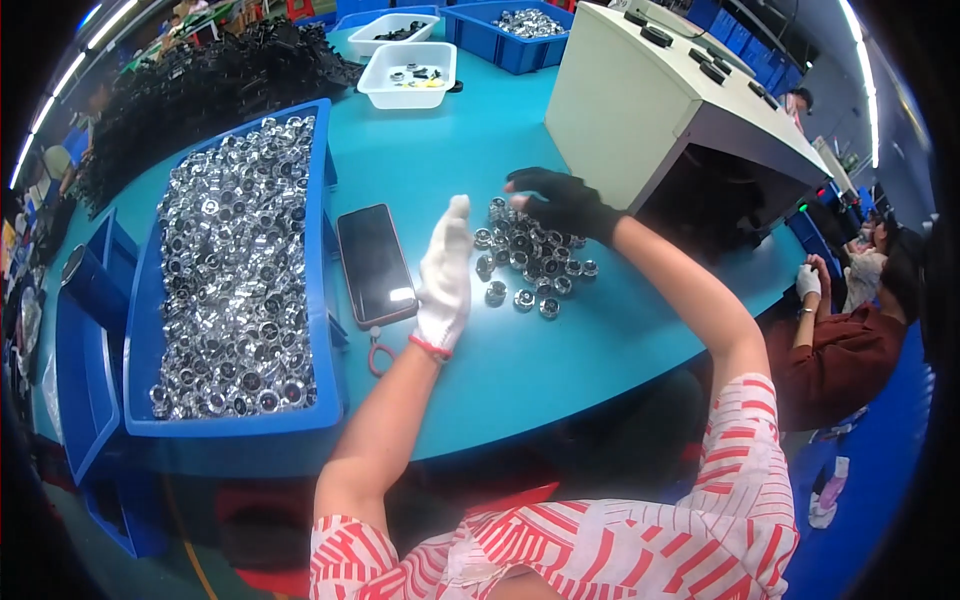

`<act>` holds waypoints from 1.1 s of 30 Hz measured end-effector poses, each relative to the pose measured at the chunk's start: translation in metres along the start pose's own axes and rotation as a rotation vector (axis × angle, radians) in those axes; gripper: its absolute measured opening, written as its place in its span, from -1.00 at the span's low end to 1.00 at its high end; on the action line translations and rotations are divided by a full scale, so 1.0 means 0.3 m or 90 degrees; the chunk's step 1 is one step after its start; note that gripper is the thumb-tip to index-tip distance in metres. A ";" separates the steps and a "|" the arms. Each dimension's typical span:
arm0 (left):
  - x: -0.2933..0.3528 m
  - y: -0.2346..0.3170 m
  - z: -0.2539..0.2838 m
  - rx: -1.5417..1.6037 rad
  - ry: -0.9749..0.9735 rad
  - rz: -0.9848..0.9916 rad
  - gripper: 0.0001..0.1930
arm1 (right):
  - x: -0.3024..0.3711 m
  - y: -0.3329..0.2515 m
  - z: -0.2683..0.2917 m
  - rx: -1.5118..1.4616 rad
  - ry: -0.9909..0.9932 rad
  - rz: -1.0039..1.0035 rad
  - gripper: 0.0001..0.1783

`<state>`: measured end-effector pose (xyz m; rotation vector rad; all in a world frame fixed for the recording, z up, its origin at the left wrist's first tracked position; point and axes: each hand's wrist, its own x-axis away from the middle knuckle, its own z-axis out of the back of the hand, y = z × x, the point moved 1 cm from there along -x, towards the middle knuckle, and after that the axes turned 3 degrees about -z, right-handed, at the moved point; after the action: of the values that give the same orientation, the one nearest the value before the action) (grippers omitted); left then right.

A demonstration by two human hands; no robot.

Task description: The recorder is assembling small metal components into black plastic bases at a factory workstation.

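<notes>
The left hand (445, 272), in a white glove, is standing up on its edge on the teal tabletop (600, 350), fingers straight and together, holding nothing. It is sitting just beside a small pile of shiny metal rings (530, 255). The right hand (562, 203), in a black glove, is hovering over the far side of that pile with its fingers curled down; I cannot tell if its grip is clamped on a ring. A dark phone (375, 262) is lying flat just left of the white glove. Past the phone, a big blue bin (325, 290) is sitting full of many more shiny rings. A tall cream machine (650, 110) is standing behind the pile.
</notes>
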<state>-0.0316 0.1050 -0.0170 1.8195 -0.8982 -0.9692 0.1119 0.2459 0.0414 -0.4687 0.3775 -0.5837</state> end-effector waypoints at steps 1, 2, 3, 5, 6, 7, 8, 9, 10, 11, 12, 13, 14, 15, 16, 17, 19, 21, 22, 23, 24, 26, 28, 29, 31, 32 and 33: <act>-0.019 -0.051 0.012 0.108 0.001 -0.008 -0.27 | 0.041 0.001 0.029 0.013 0.018 0.005 -0.64; -0.031 -0.065 0.010 0.106 0.000 -0.008 -0.27 | 0.090 -0.008 0.043 0.014 0.044 0.030 -0.64; -0.037 -0.066 0.013 0.190 0.020 0.026 -0.27 | 0.137 -0.028 0.041 0.013 0.069 0.060 -0.63; -0.049 -0.052 0.012 0.306 0.053 0.068 -0.31 | 0.236 -0.090 0.004 0.082 0.074 0.117 -0.61; -0.048 -0.044 0.011 0.301 0.054 0.064 -0.31 | 0.287 -0.127 -0.025 0.124 0.086 0.162 -0.60; -0.047 -0.036 0.013 0.310 0.095 0.057 -0.39 | 0.318 -0.147 -0.061 0.174 0.065 0.197 -0.56; -0.038 -0.021 0.022 0.317 0.137 0.052 -0.46 | 0.336 -0.174 -0.089 0.200 0.027 0.235 -0.56; -0.019 -0.004 0.032 0.310 0.141 0.047 -0.46 | 0.346 -0.200 -0.115 0.225 -0.012 0.276 -0.55; 0.009 0.018 0.046 0.197 0.119 -0.004 -0.50 | 0.356 -0.219 -0.138 0.177 0.007 0.316 -0.53; 0.044 0.051 0.068 0.084 0.102 -0.055 -0.55 | 0.356 -0.250 -0.155 0.166 0.005 0.317 -0.52; 0.079 0.100 0.058 0.121 0.106 -0.034 -0.65 | 0.355 -0.278 -0.158 0.158 0.000 0.324 -0.51; 0.129 0.171 0.047 0.104 0.061 -0.025 -0.66 | 0.356 -0.293 -0.153 0.089 0.020 0.317 -0.52; 0.160 0.204 0.028 0.225 0.001 0.009 -0.65 | 0.367 -0.299 -0.144 0.101 0.049 0.286 -0.52; 0.224 0.306 -0.019 0.262 -0.058 0.106 -0.62 | 0.379 -0.305 -0.120 0.094 0.043 0.210 -0.52; 0.253 0.336 -0.021 0.318 -0.079 0.077 -0.60 | 0.363 -0.366 -0.080 0.085 0.033 0.209 -0.51; 0.283 0.400 -0.034 0.339 -0.098 0.084 -0.61 | 0.349 -0.379 -0.058 0.048 0.029 0.226 -0.54; 0.336 0.516 0.061 0.231 -0.042 -0.022 -0.61 | 0.285 -0.454 -0.092 -0.097 0.031 0.238 -0.56; 0.363 0.597 0.269 0.030 0.021 -0.086 -0.50 | 0.196 -0.587 -0.129 -0.220 0.017 0.291 -0.59; 0.374 0.666 0.294 0.085 0.127 -0.147 -0.54 | 0.148 -0.643 -0.151 -0.314 -0.015 0.250 -0.60; 0.346 0.671 0.361 0.136 0.165 -0.180 -0.57 | 0.099 -0.683 -0.173 -0.403 -0.042 0.197 -0.61; 0.325 0.694 0.444 0.150 0.224 -0.163 -0.55 | 0.049 -0.749 -0.168 -0.419 -0.096 0.145 -0.59; 0.254 0.727 0.635 0.044 0.351 -0.001 -0.52 | -0.088 -0.860 -0.226 -0.304 -0.066 0.214 -0.49; 0.166 0.664 0.813 -0.006 0.341 0.008 -0.54 | -0.237 -0.869 -0.291 -0.202 -0.040 0.191 -0.35; 0.120 0.646 0.852 -0.048 0.357 0.014 -0.53 | -0.323 -0.839 -0.321 -0.154 -0.006 0.175 -0.32; 0.058 0.651 0.858 -0.351 0.347 -0.004 -0.48 | -0.461 -0.767 -0.351 -0.090 0.036 0.146 -0.29; 0.036 0.671 0.870 -0.508 0.359 0.025 -0.45 | -0.502 -0.766 -0.336 -0.057 0.025 0.125 -0.29; 0.012 0.681 0.874 -0.581 0.368 0.010 -0.40 | -0.538 -0.763 -0.331 -0.023 0.014 0.103 -0.29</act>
<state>-0.2991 -0.0650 0.0829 1.1682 -0.0576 -0.6164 -0.1583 0.1434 0.1112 -0.4624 0.4429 -0.4256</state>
